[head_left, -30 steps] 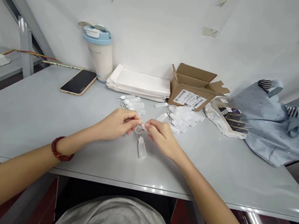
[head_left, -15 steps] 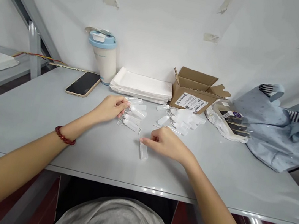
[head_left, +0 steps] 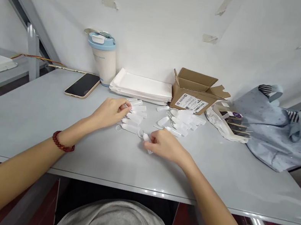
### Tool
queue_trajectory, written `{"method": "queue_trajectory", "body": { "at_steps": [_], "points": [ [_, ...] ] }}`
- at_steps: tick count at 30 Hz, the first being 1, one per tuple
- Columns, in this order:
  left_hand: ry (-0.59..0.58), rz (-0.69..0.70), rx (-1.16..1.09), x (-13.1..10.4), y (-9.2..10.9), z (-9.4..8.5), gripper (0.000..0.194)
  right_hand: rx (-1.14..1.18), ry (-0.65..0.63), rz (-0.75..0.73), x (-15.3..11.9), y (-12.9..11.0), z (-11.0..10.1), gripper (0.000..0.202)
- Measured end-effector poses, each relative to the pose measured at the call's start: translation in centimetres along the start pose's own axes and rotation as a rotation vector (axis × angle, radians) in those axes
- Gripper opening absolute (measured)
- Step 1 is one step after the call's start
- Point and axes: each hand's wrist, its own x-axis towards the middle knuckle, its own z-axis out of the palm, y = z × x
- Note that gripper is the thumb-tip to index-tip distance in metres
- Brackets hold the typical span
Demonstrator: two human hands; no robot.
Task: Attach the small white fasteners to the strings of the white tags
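Observation:
On the grey table (head_left: 96, 157), several small translucent white tags (head_left: 133, 122) with thin loops lie in a column. My left hand (head_left: 111, 112) is at the left edge of this column, thumb and forefinger pinched together over the loops; what is between them is too small to make out. My right hand (head_left: 166, 144) has its fingers curled round a single tag (head_left: 146, 137), which they partly cover. Behind my right hand lies a looser pile of similar tags (head_left: 184, 120).
Along the wall stand a phone (head_left: 83, 85), a cup with a blue lid (head_left: 104, 59), a stack of white envelopes (head_left: 141, 87) and an open cardboard box (head_left: 190, 100). A plastic-wrapped pack (head_left: 234, 125) and blue cloth (head_left: 275, 130) lie at the right.
My right hand has closed over the single tag, which has turned and now shows less. The lowest tag in the column lies straighter. My left hand has shifted slightly.

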Motion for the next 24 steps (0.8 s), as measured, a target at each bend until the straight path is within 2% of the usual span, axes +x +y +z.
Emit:
{"method": "queue_trajectory", "body": {
  "at_steps": [5, 9, 12, 15, 20, 24],
  "points": [
    [-0.039, -0.064, -0.221, -0.3, 0.8, -0.1, 0.027, 0.123, 0.224, -0.003, 0.1, 0.1, -0.4, 0.026],
    [-0.162, -0.102, -0.392, -0.3, 1.2, -0.3, 0.031, 0.228, 0.287, -0.065, -0.1, -0.4, -0.4, 0.024],
    [-0.285, -0.087, -0.449, -0.4, 1.3, -0.5, 0.037, 0.286, 0.350, -0.107, -0.3, -0.6, -0.3, 0.022],
    [-0.357, -0.076, -0.517, -0.4, 1.5, -0.6, 0.040, 0.297, 0.398, -0.121, -0.2, -0.5, -0.2, 0.023],
    [-0.376, -0.084, -0.617, -0.6, 2.0, -0.5, 0.037, 0.242, 0.384, -0.133, -0.1, -0.4, 0.1, 0.024],
    [-0.322, -0.092, -0.626, -0.7, 2.4, -0.5, 0.037, 0.202, 0.382, -0.169, -0.2, -0.5, 0.4, 0.027]
  ]
}}
